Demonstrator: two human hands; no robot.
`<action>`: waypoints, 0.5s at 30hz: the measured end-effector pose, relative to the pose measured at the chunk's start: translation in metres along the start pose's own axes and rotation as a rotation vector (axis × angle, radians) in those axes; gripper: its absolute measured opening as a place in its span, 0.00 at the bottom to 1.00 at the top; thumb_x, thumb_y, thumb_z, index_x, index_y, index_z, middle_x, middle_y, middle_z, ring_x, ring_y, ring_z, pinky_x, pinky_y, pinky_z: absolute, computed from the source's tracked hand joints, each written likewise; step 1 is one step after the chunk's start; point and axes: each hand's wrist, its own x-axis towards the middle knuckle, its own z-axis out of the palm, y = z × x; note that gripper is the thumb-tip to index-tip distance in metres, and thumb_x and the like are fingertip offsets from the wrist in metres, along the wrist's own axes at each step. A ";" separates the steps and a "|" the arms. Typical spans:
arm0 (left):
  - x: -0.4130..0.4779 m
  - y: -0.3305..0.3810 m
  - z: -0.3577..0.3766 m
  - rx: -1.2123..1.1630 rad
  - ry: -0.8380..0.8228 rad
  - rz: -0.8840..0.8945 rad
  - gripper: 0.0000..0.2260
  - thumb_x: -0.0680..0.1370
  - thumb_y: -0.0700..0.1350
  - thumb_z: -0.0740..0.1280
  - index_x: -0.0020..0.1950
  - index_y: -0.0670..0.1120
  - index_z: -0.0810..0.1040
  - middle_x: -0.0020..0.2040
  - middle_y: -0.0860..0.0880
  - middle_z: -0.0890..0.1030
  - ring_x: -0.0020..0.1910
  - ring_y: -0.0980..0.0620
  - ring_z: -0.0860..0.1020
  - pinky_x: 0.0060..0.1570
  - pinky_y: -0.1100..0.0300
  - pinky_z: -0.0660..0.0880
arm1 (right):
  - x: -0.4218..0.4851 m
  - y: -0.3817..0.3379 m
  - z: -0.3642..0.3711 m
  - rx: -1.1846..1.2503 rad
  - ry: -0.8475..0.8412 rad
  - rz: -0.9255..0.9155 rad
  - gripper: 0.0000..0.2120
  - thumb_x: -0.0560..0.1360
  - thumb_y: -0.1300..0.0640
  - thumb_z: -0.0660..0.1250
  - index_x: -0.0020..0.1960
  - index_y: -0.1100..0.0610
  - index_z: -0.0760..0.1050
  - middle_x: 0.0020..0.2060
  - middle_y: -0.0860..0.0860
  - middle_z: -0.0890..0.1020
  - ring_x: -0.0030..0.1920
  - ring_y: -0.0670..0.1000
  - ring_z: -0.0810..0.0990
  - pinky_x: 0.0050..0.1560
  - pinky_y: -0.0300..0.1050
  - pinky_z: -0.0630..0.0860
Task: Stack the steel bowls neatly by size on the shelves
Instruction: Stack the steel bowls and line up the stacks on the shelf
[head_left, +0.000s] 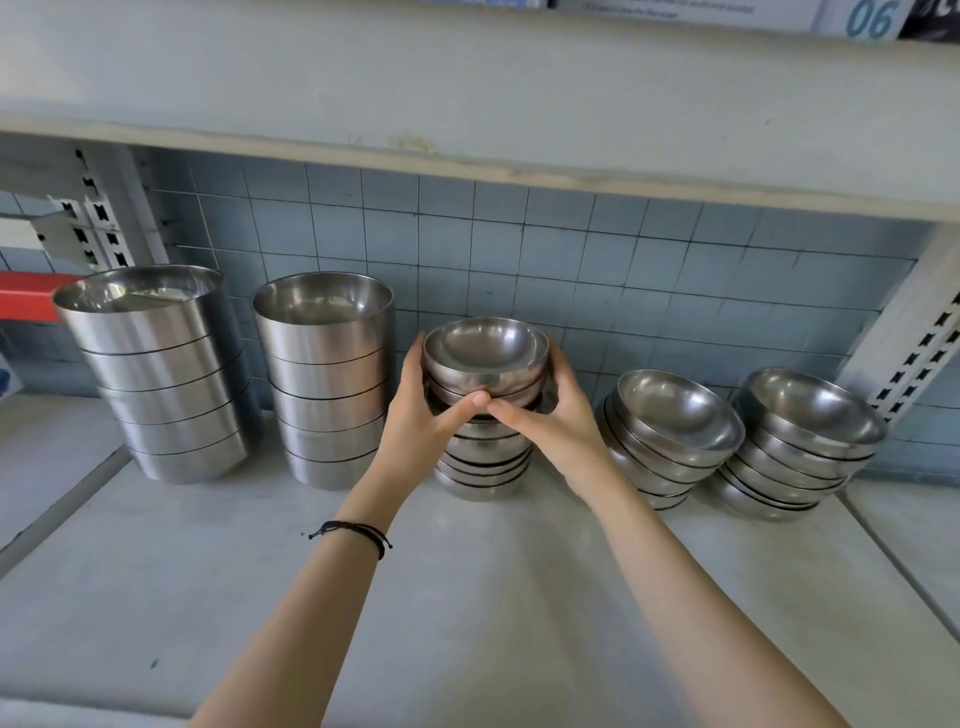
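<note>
At the far left a red beam (28, 293) runs behind a slotted upright (101, 218). Beside them, on the grey shelf (467, 613), stands the tall stack of wide straight-sided steel bowls (166, 384), leaning a little to the left. Just to its right is a stack of narrower deep bowls (327, 384), nested and nearly upright. Next comes the left hand (418, 415), a black cord bracelet (358, 532) on its wrist, its fingers curled round the left side of the middle stack (483, 470) of small round bowls. That stack stands at the back of the shelf, close to the blue tiled wall (571, 249), and its top bowl (485, 345) sits a touch off-centre on the ones beneath. The right hand (563, 423) wraps the other side of the same stack, so both hands clasp its upper bowls, the two thumbs meeting at the front. Further right a leaning stack of shallow bowls (670, 431) tips toward the right, and just beside it a last stack of shallow bowls (800, 441) also tilts. Behind that one rises the right slotted upright (914, 348). The upper shelf (467, 104) spans overhead, with a sign reading 06 (870, 20) at the top right.
</note>
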 end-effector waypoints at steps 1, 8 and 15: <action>0.001 0.001 0.001 -0.001 -0.001 0.004 0.49 0.66 0.63 0.74 0.78 0.48 0.53 0.75 0.54 0.65 0.73 0.58 0.63 0.73 0.57 0.62 | 0.001 -0.001 -0.001 -0.007 0.007 -0.004 0.39 0.66 0.53 0.80 0.72 0.45 0.66 0.61 0.34 0.77 0.61 0.30 0.74 0.59 0.28 0.71; -0.001 -0.003 0.005 0.003 0.006 -0.005 0.46 0.66 0.58 0.72 0.78 0.47 0.54 0.69 0.60 0.65 0.68 0.65 0.63 0.61 0.79 0.61 | -0.004 0.005 0.000 -0.004 0.000 0.035 0.41 0.67 0.52 0.80 0.74 0.46 0.64 0.66 0.40 0.76 0.65 0.36 0.73 0.68 0.40 0.71; -0.006 -0.015 -0.002 -0.017 -0.074 -0.030 0.47 0.66 0.61 0.76 0.77 0.56 0.53 0.73 0.58 0.64 0.71 0.66 0.64 0.69 0.68 0.62 | -0.004 0.015 -0.004 -0.013 -0.105 0.103 0.54 0.63 0.47 0.81 0.79 0.45 0.52 0.75 0.41 0.66 0.73 0.40 0.66 0.75 0.48 0.65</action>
